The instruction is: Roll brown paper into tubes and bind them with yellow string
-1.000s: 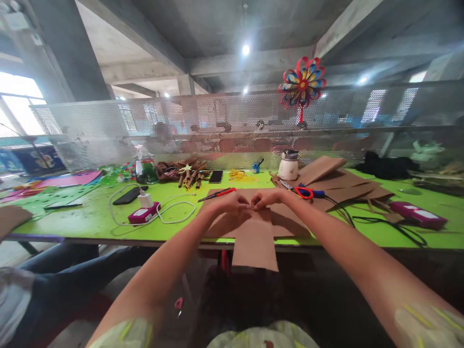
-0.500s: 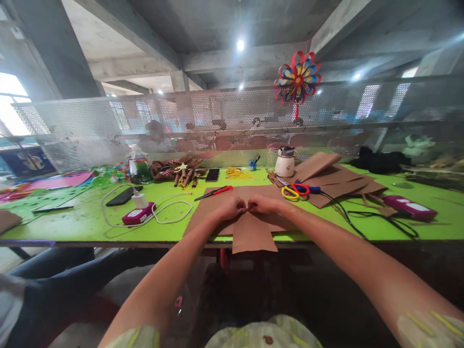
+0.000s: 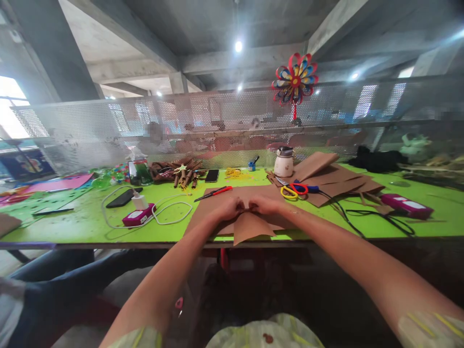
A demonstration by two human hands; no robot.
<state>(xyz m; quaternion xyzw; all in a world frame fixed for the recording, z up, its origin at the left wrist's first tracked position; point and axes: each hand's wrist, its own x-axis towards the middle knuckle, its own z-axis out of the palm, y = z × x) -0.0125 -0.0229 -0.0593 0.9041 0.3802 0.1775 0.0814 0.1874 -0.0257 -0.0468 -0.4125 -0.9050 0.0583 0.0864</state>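
brown paper piece (image 3: 252,226), folded, overhanging table edge

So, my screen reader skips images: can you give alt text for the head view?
The left hand and right hand pinch a brown paper piece at the near edge of a green table; scissors and stacked brown sheets lie beyond.

The paper sheet (image 3: 250,227) lies on the table (image 3: 90,222), hanging over the near edge. The left hand (image 3: 232,208) and right hand (image 3: 264,205) meet on top of it. Left of the sheet there's a charger box (image 3: 137,216). Behind it are scissors (image 3: 213,192). Behind-right you've got a second scissors (image 3: 295,189), a jar (image 3: 283,163) and a paper stack (image 3: 337,179).
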